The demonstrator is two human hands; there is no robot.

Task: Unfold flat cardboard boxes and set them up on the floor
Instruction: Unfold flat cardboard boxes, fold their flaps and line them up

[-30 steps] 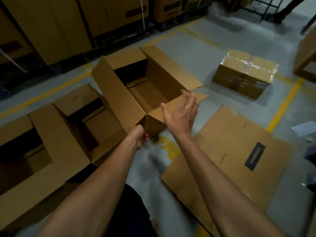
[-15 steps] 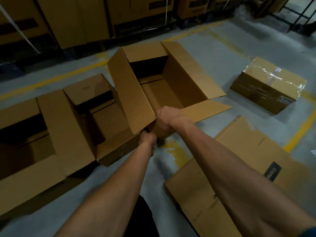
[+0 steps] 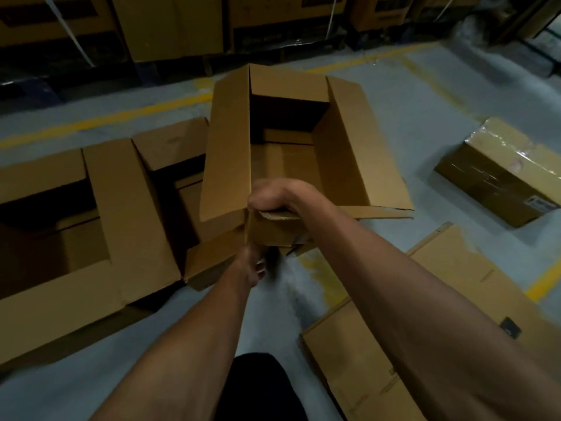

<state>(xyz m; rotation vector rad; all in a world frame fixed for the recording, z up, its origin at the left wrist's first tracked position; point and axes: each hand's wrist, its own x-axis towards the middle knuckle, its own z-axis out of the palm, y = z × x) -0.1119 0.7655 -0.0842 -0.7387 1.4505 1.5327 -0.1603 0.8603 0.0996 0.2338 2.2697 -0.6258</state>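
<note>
Cardboard box (image 3: pixel 291 153), open-topped on the floor (image 3: pixel 409 123) beside two set-up boxes (image 3: pixel 121 208). My right hand (image 3: pixel 273 196) grips its near flap; left hand (image 3: pixel 252 268) at the lower corner — grip unclear. I'd lower it squarely — aligned with its neighbours.

I am in a warehouse. Big brown cartons (image 3: pixel 173 25) stand stacked at twelve o'clock, and yellow lines (image 3: pixel 100 121) are painted on the grey floor (image 3: pixel 425 123).
</note>
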